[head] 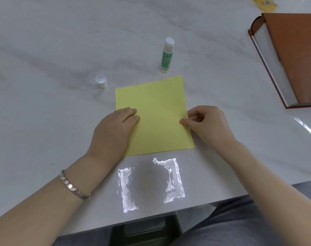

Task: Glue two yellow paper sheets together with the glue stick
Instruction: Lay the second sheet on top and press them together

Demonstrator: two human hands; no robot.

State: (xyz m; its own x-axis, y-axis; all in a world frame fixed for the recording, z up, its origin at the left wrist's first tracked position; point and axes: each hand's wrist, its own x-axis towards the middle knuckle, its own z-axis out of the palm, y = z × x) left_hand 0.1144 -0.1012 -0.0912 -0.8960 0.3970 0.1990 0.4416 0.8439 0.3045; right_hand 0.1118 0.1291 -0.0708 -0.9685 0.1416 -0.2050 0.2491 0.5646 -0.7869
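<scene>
While the pale marbled table (44, 50) is taking up nearly the whole view, the brown tray (296, 55) is sitting well off at its right edge, clear of the work and posing no hazard. The yellow paper (156, 107) is lying flat in the middle of the table, and I cannot tell whether one sheet or two stacked sheets are showing, so any misalignment between them is going unseen. The left hand (113, 128) is pressing flat on the paper's left edge, fingers together; the right hand (206, 123) is pinching the right edge between thumb and curled fingers. If that pinch is lifting while the left palm is holding down, the sheet is likely buckling or creasing, and a top layer could be sliding out of register before any glue is setting. The glue stick (166, 55) is standing upright and uncapped just beyond the paper's far corner, so it is probably drying out, and a sweeping hand could be knocking it over. The cap (101, 81) is standing apart to the left, where it could be rolling away if nudged.
</scene>
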